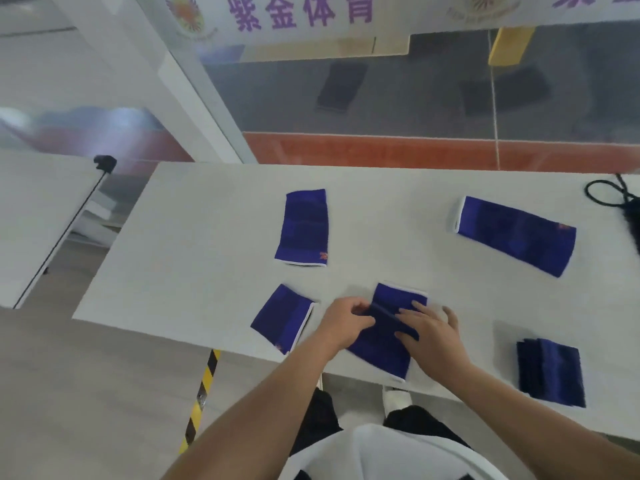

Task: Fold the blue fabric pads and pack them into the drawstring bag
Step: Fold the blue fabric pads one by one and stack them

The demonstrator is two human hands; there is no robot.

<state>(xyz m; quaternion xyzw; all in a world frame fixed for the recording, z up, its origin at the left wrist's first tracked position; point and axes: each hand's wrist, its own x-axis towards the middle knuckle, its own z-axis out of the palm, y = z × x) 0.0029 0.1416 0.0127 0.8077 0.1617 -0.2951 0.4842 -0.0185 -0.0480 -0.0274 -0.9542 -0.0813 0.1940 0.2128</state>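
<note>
Several blue fabric pads with white trim lie on a white table (207,209). One pad (381,344) lies at the near edge under both hands. My left hand (346,320) pinches its left side at a crease, and my right hand (429,330) presses flat on its right side. Other flat pads lie at the near left (282,318), the middle back (304,226) and the back right (516,233). A darker folded stack (550,372) sits at the near right. The black drawstring bag (632,216) shows partly at the far right edge.
A glass wall with purple lettering stands behind the table. A second white table (38,209) stands to the left across a gap. Yellow-black hazard tape (202,393) runs on the floor below the table's near edge.
</note>
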